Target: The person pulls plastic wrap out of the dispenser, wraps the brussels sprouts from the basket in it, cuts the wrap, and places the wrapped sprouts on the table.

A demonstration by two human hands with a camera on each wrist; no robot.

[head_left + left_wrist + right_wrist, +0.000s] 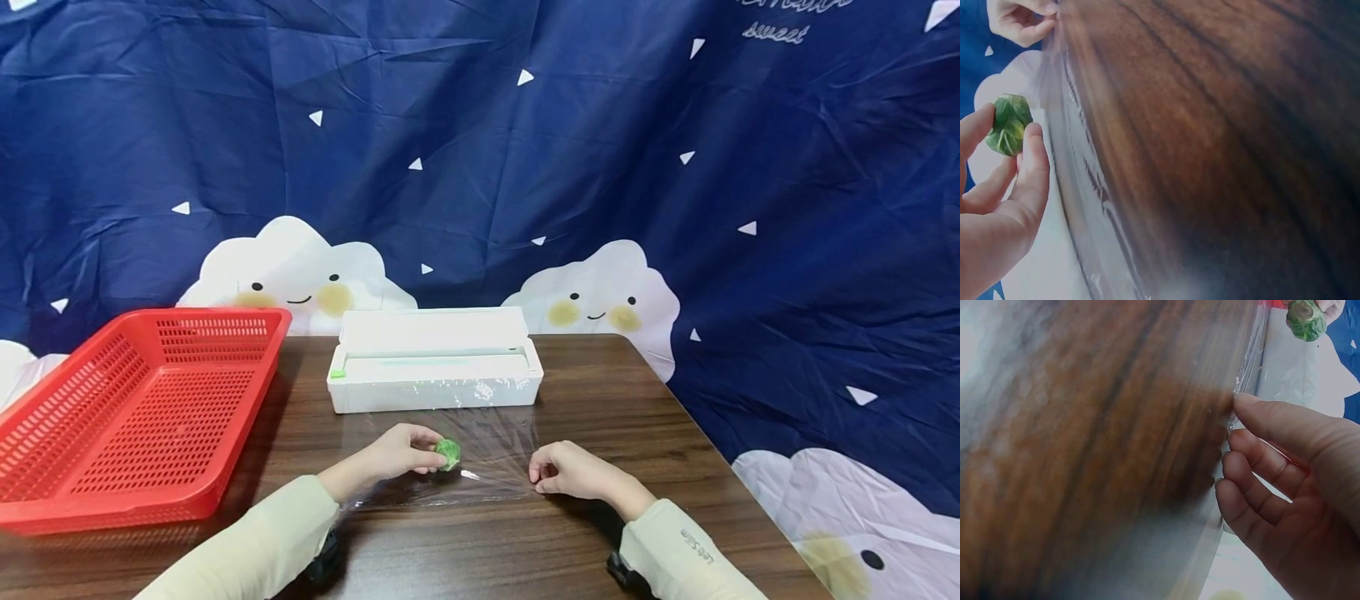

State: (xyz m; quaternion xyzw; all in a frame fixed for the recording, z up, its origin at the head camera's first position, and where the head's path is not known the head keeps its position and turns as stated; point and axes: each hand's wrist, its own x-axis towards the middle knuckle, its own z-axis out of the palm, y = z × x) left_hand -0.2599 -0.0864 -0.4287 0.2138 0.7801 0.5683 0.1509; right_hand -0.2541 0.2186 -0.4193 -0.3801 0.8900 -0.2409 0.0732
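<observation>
A small green Brussels sprout point(448, 454) is pinched between the thumb and fingers of my left hand point(401, 450). In the left wrist view the sprout point(1010, 125) shows its leafy side; the right wrist view shows its pale stem end. Beneath it, clear plastic wrap point(480, 442) stretches over the table from the front of a white dispenser box point(438, 396). My right hand point(573, 471) holds the right front corner of this film, fingers curled. Close up, my right thumb and fingertips point(1247, 403) lie along the film's edge.
The dispenser's lid point(435, 329) stands raised at the back, with a green piece point(337, 374) at its left end. A red plastic basket point(202, 492) sits at the left of the brown wooden table point(450, 558). Behind hangs a dark blue cloth point(600, 125) with clouds.
</observation>
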